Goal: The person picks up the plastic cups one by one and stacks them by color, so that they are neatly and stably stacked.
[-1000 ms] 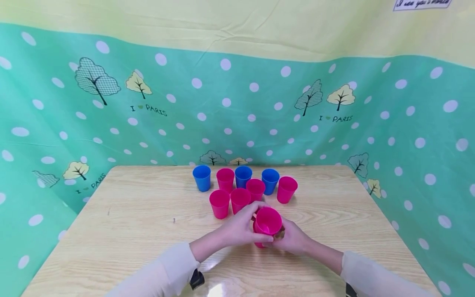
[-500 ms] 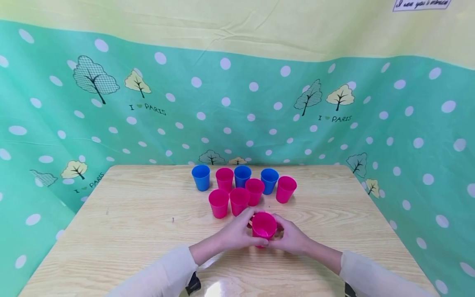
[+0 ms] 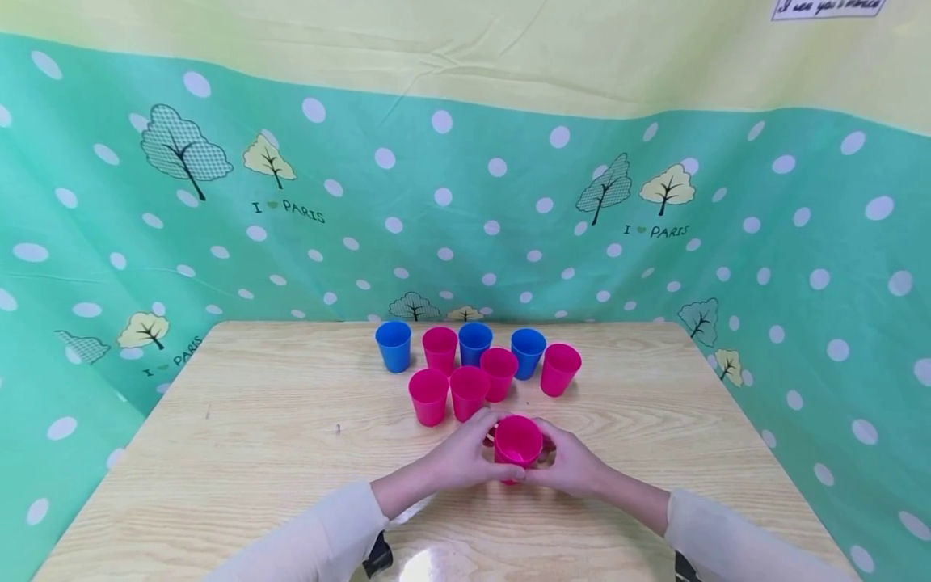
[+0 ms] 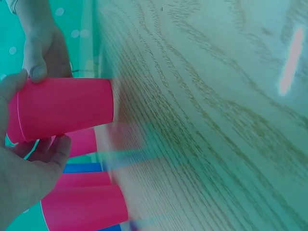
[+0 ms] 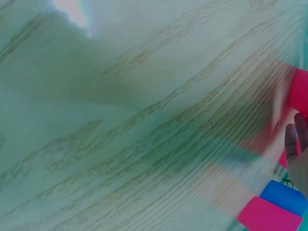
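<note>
Two pink plastic cups (image 3: 518, 453), one nested in the other, stand upright at the front middle of the table, mouth up. In the left wrist view a narrow band of the inner cup (image 4: 13, 118) shows beyond the outer cup's rim (image 4: 67, 108). My left hand (image 3: 465, 457) grips them from the left, thumb in front and fingers behind. From the right, my right hand (image 3: 575, 465) holds the same cups, its thumb near the left thumb. Part of the outer cup is hidden by the hands. The right wrist view catches only some right-hand fingers (image 5: 296, 137).
Behind the hands stand several more upright cups: pink ones, such as the front left cup (image 3: 429, 398) and the far right cup (image 3: 561, 370), and three blue ones, including the left blue cup (image 3: 393, 347). The wooden table (image 3: 254, 436) meets a green dotted curtain (image 3: 327, 267).
The upper pink cup, held raised and tilted a second ago, has come down into the lower one. Both hands stay around them. Little differs over the last half second.
</note>
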A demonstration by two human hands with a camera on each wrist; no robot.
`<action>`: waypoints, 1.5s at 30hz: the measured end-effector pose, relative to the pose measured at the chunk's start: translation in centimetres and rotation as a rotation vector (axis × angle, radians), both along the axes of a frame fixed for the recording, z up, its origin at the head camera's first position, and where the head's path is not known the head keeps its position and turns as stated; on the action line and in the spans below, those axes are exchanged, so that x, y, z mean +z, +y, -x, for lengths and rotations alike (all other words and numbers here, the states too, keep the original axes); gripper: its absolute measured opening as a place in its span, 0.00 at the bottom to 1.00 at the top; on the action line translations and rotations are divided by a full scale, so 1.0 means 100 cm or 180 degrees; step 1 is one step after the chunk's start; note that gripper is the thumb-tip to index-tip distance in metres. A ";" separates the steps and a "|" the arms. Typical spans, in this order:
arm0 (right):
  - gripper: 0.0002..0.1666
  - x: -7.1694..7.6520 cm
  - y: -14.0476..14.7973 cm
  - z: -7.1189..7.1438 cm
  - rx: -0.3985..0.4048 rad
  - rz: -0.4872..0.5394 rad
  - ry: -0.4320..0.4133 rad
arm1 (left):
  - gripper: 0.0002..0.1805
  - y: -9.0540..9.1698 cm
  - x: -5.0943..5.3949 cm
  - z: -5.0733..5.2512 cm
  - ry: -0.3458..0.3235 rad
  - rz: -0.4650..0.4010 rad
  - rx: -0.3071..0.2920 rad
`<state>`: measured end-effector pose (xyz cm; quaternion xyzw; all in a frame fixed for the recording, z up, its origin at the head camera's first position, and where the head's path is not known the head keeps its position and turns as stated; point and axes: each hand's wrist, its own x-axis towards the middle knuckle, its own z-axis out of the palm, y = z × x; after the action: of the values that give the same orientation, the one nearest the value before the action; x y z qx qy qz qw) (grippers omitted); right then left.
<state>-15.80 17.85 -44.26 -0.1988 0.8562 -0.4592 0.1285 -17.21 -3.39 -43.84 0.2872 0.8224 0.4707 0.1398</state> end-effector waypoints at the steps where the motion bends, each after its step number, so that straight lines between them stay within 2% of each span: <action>1: 0.38 -0.002 0.001 0.001 0.0002 0.0005 0.0000 | 0.37 0.000 0.000 0.000 -0.0005 0.0006 0.0008; 9: 0.37 -0.020 0.008 0.009 0.0051 0.0045 0.0084 | 0.36 0.001 0.000 0.000 -0.0040 0.0059 0.0071; 14: 0.38 -0.022 0.008 0.010 0.0058 0.0013 0.0087 | 0.36 0.000 -0.001 0.000 -0.0066 0.0070 0.0089; 22: 0.39 -0.021 0.006 0.008 -0.0029 0.0027 -0.0142 | 0.40 -0.009 0.003 0.003 -0.0095 0.0094 -0.0008; 29: 0.43 -0.018 0.004 0.008 -0.0071 0.0067 -0.0187 | 0.39 -0.028 0.015 0.002 -0.0137 0.0027 0.0191; 37: 0.40 -0.018 0.004 0.009 -0.0030 0.0032 -0.0163 | 0.35 -0.057 0.028 0.008 0.0010 -0.0209 0.0471; 38: 0.40 -0.014 0.003 0.007 -0.0029 0.0037 -0.0181 | 0.35 -0.061 0.030 0.008 0.0029 -0.0229 0.0527; 44: 0.41 -0.013 0.004 0.008 -0.0046 -0.0001 -0.0195 | 0.36 -0.085 0.034 0.015 0.0116 -0.0258 0.0789; 45: 0.41 -0.017 0.005 0.010 -0.0042 -0.0004 -0.0175 | 0.36 -0.089 0.034 0.016 0.0113 -0.0246 0.0826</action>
<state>-16.78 18.38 -45.96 -0.1804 0.8539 -0.4649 0.1490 -18.85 -12.34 -40.41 0.1919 0.8363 0.5110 0.0519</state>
